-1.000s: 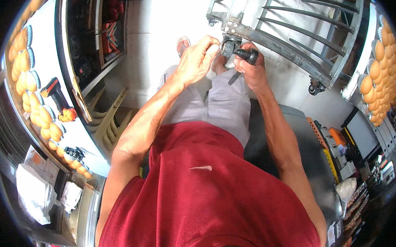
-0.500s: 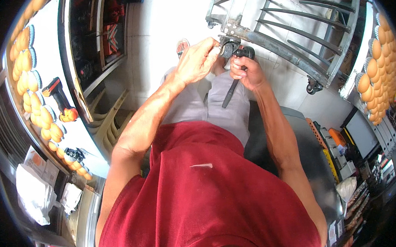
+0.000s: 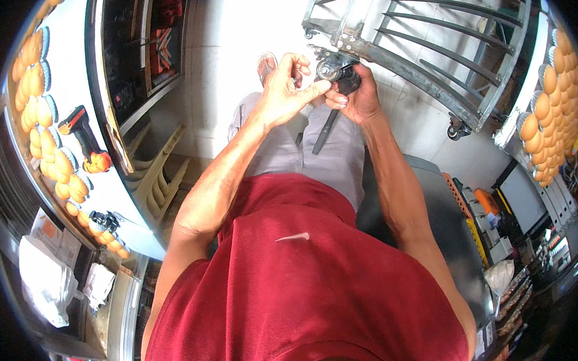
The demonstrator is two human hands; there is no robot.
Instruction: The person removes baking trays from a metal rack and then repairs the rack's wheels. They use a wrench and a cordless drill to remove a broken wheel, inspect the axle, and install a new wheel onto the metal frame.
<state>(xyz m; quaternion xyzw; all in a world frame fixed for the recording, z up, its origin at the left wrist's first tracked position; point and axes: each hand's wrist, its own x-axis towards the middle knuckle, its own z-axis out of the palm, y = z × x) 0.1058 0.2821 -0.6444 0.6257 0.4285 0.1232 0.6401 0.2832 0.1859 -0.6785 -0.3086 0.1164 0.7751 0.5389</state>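
Observation:
In my right hand (image 3: 358,101) is a black-handled mallet (image 3: 325,132), its handle slanting down over my lap. The same hand also presses against a dark caster wheel (image 3: 328,69), partly hiding it and the mallet's head. My left hand (image 3: 289,90) is on the other side of the caster, fingers apart and curled, with the thumb tip at the caster's lower edge. Beside the caster is the corner of a grey metal frame (image 3: 420,77) with slats; whether the caster is fixed to it I cannot tell.
Another caster (image 3: 458,130) sits on the frame's near corner. To the left, a white board edged with orange ovals carries a cordless drill (image 3: 86,139). A dark padded seat (image 3: 426,219) is under my right arm; orange and yellow tools (image 3: 488,201) lie farther right.
The caster has turned and shifted slightly left. My left hand has loosened from its pinch, and my right hand has moved up against the caster with the mallet still in it.

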